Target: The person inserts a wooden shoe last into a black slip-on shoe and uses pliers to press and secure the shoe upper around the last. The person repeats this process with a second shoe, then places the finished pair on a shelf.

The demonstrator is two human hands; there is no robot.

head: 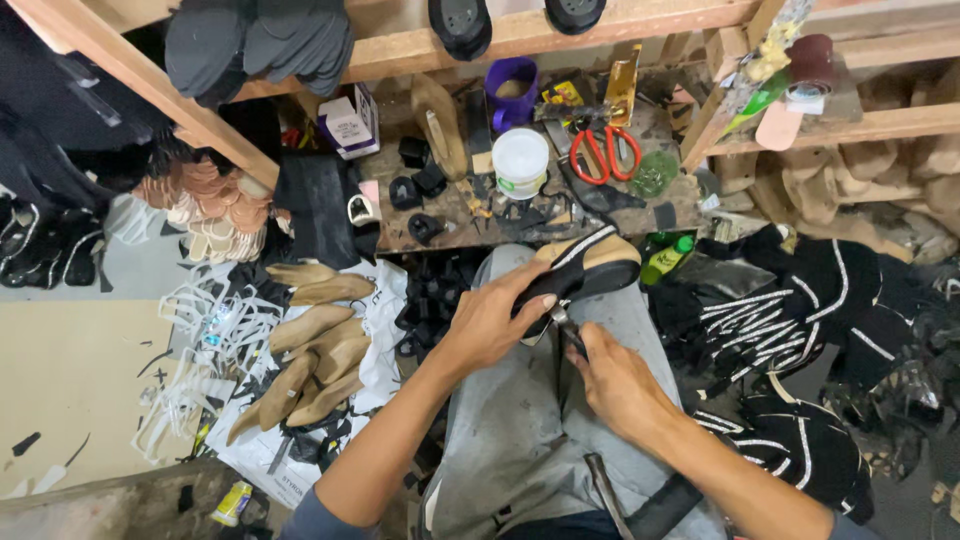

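Observation:
I sit with a black shoe upper stretched on a tan wooden last (590, 265), resting on my grey-trousered lap (520, 420). My left hand (495, 320) grips the shoe's near end from the left. My right hand (610, 375) holds a small metal tool (565, 325) whose tip touches the shoe's underside near the heel. A dark strap (560, 375) hangs down between my hands.
A cluttered low workbench (460, 225) ahead carries a white tub (520, 160), red-handled scissors (605, 155), a purple cup (512, 90) and black heel pieces. Wooden lasts (315, 350) lie on the floor at left. Black uppers with white stripes (780, 330) are piled at right.

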